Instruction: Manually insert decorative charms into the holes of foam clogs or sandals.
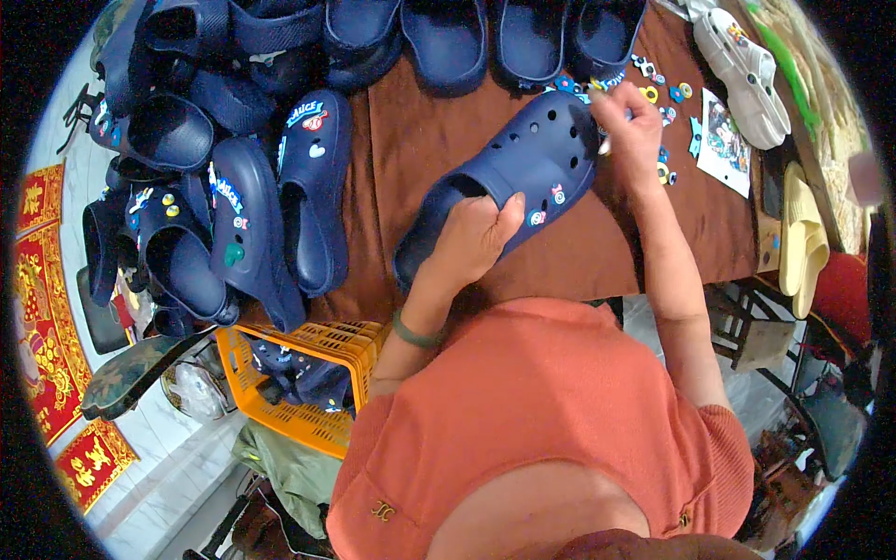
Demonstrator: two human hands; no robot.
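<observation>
My left hand [474, 235] grips a navy clog [523, 154] by its foot opening, thumb on the upper. Holes dot the clog's toe, and two small round charms [547, 207] sit on its near side. By the toe end, my right hand [631, 129] is closed in a pinch; what lies in its fingers is mostly hidden. Small loose shoe charms [666, 173] in yellow, blue and white are scattered on the brown cloth [401, 131] beside and beyond that hand. A printed white card [724, 149] lies to their right.
Navy clogs [444, 47] line the far edge. Decorated ones [317, 187] are piled at left. An orange basket [245, 392] holding more clogs stands below the table's left front. A white clog [744, 79] lies far right, with pale yellow slippers [803, 245] nearer.
</observation>
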